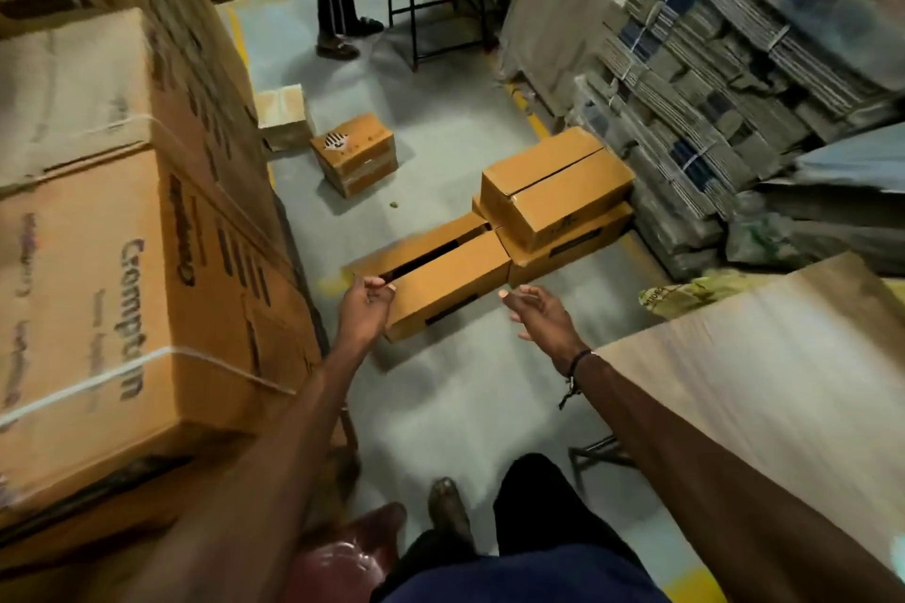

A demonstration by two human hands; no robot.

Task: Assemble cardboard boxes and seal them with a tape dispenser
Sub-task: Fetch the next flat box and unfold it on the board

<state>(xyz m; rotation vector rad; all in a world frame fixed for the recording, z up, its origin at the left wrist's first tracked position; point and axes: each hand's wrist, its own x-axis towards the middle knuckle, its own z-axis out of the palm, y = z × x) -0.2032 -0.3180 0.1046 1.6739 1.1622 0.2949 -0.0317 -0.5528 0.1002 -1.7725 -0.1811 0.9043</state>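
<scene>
On the floor ahead, two stacked boxes (558,191) look folded up, the nearest box (440,279) gapes unsealed; left hand (365,309) curled empty at its corner, right hand (536,311) loose, empty. No tape dispenser visible.

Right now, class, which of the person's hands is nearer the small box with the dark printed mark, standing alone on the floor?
Left. The left hand is below the small box, nearly in line with it; the right hand is below and further right.
</scene>
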